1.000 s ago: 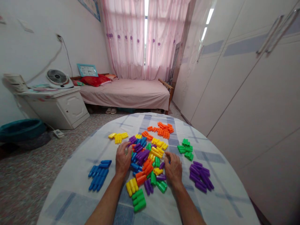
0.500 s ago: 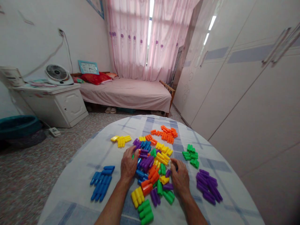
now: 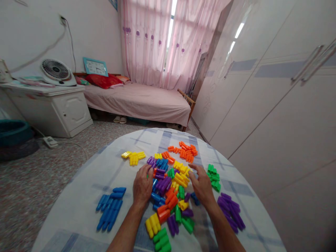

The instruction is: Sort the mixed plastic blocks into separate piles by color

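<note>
A heap of mixed plastic finger-shaped toy blocks lies mid-table, with purple blocks (image 3: 163, 185), orange blocks (image 3: 171, 199) and yellow blocks (image 3: 181, 179) among them. My left hand (image 3: 142, 183) rests palm down at the heap's left edge. Its thumb and index finger are apart beside a red-and-purple block cluster (image 3: 159, 173), and a sliver of green shows by the thumb. At the right side of the heap, my right hand (image 3: 201, 183) has thumb and index finger spread near the yellow blocks' end. A blue block (image 3: 195, 198) lies just below that palm.
Single-colour groups surround the heap: blue blocks (image 3: 110, 208) left, a yellow group (image 3: 133, 157) back left, an orange group (image 3: 185, 152) behind, green blocks (image 3: 214, 177) and a purple group (image 3: 231, 210) right. The round table (image 3: 86, 182) has a checked cloth. A bed (image 3: 136, 99) stands beyond.
My right hand has moved forward to the yellow blocks, and a blue block shows beside it. My left hand stays by the same spot of the heap. The view has shifted slightly.
</note>
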Motion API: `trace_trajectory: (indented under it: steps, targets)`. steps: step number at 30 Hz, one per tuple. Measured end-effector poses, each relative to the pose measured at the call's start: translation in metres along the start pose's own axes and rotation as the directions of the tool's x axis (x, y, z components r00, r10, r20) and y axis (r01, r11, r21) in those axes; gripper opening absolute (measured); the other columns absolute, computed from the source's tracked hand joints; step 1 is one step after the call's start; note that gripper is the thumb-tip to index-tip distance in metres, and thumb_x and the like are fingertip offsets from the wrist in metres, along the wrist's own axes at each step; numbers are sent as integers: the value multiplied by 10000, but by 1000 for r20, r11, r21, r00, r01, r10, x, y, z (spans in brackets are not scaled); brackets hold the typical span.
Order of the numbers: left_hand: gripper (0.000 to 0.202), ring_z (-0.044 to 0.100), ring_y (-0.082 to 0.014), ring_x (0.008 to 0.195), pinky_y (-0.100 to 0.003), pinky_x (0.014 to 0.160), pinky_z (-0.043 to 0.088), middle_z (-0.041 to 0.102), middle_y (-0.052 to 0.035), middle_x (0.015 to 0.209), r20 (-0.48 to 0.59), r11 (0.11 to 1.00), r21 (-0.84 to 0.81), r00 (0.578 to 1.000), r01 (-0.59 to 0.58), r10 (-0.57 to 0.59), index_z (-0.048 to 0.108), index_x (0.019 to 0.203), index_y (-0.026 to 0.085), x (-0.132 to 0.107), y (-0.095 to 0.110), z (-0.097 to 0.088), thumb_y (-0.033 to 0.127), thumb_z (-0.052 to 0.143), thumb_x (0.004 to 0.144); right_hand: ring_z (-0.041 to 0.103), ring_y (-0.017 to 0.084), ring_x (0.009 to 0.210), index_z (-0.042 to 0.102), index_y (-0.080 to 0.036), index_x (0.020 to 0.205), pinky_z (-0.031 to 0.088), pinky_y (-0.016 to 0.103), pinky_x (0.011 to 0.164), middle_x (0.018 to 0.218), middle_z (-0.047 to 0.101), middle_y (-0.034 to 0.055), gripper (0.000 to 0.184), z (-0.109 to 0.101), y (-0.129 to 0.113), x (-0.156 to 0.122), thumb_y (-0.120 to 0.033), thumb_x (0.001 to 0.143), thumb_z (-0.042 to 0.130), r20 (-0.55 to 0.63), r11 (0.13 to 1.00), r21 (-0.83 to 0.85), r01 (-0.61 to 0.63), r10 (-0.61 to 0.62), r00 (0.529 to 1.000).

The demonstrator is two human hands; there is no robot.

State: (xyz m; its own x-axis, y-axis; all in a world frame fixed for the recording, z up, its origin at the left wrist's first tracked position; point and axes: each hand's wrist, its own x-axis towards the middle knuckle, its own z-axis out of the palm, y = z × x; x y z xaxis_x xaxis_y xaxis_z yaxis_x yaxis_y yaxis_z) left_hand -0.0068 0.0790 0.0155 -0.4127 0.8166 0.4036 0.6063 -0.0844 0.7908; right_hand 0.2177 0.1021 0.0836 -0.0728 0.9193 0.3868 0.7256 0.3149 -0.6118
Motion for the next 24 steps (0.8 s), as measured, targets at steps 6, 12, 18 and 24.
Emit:
trace_trajectory:
  steps: [6,12,18,24]
  targets:
    - [360,563,-238,1107,-432,1002,429,631,-91,1145,8,1000,-3,1000,3,-2,629,1057,203,1,0,0,389,360,906,539,220,1125,589,-171,1167,376,344,947,1208,609,103,364,46,-11,58,-296,841,486,260,966,-250,71,-4,966]
    - [373,547,-239,1134,-428,1018,419,620,-97,1163,9,1000,7,1000,8,-9,625,1065,201,1,-5,3,409,361,903,584,240,1040,607,-200,1139,404,347,857,1121,651,103,385,81,-11,80,-362,790,582,349,924,-376,70,72,934]
    - [407,530,-235,1143,-449,1031,401,609,-97,1175,36,999,15,998,45,-45,613,1078,170,1,-3,3,414,331,914,603,186,970,633,-207,1060,421,269,799,1072,659,58,309,77,1,93,-339,783,592,332,936,-351,44,80,940]
    - [398,544,-233,1126,-441,1014,420,621,-95,1150,15,999,15,999,43,-44,626,1058,176,1,-2,3,419,349,907,564,210,1069,573,-178,1174,415,293,853,1186,608,98,378,37,31,126,-301,821,519,108,894,-438,-97,159,981]
